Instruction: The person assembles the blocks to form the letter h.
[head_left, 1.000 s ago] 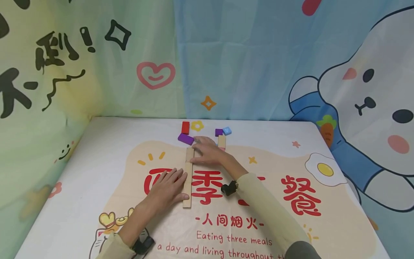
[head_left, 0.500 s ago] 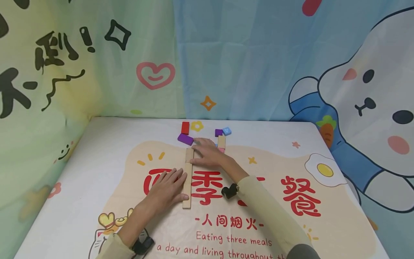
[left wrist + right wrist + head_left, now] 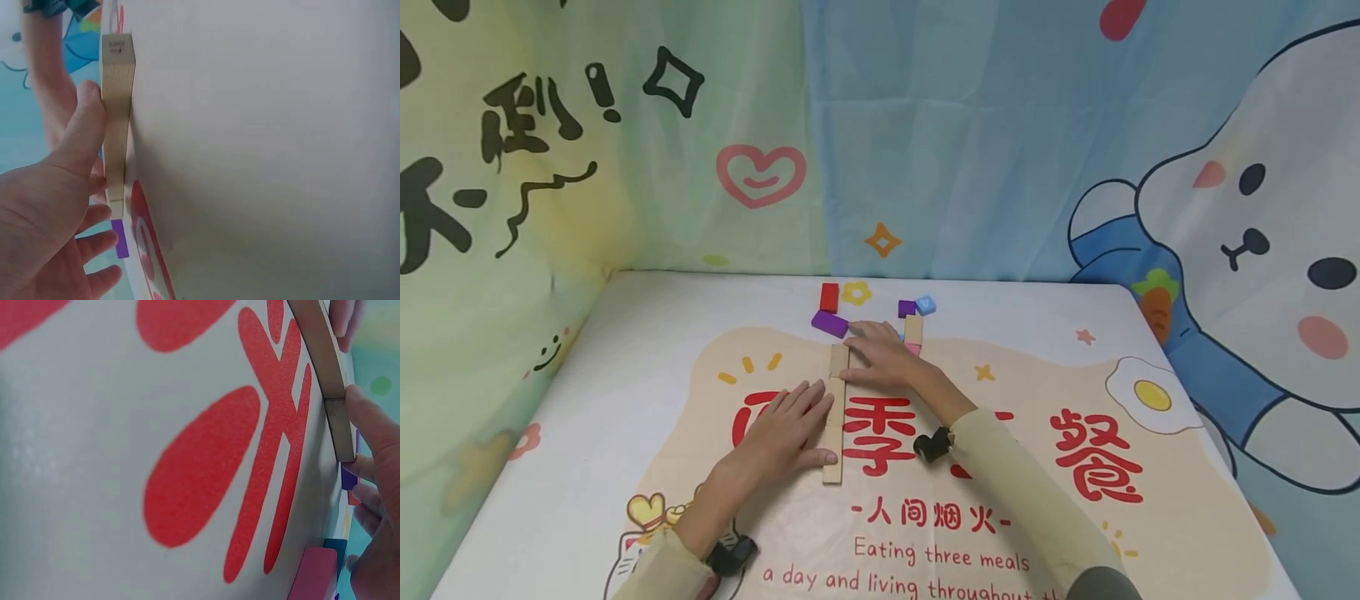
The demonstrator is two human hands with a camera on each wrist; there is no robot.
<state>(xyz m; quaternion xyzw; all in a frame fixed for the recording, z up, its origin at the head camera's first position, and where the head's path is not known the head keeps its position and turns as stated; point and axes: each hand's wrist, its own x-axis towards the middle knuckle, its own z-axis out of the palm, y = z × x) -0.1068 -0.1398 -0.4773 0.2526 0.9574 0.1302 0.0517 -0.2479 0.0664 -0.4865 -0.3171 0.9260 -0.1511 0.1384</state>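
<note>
Plain wooden blocks (image 3: 832,473) lie end to end in a straight row pointing away from me. My left hand (image 3: 778,435) is beside the row's near part, its thumb against the side of the wood and its other fingers spread loosely. In the left wrist view, the near end of the row (image 3: 117,112) shows a small dark mark. At the far end, my right hand (image 3: 882,357) holds the short wooden block (image 3: 839,360) between thumb and index finger. The thumb sits by the seam and the index finger touches the block's far end, as the right wrist view shows.
Beyond the row lie a purple block (image 3: 830,324) and a red block (image 3: 829,297). Past my right hand are a small purple block (image 3: 907,308), a light blue block (image 3: 926,305), a wooden block (image 3: 913,328) and a pink block (image 3: 913,348). A printed curtain (image 3: 970,167) hangs behind the table.
The fingers of my left hand have shifted slightly up and left from the row, and the left forearm has moved a little left. My right hand and the blocks stay nearly still.
</note>
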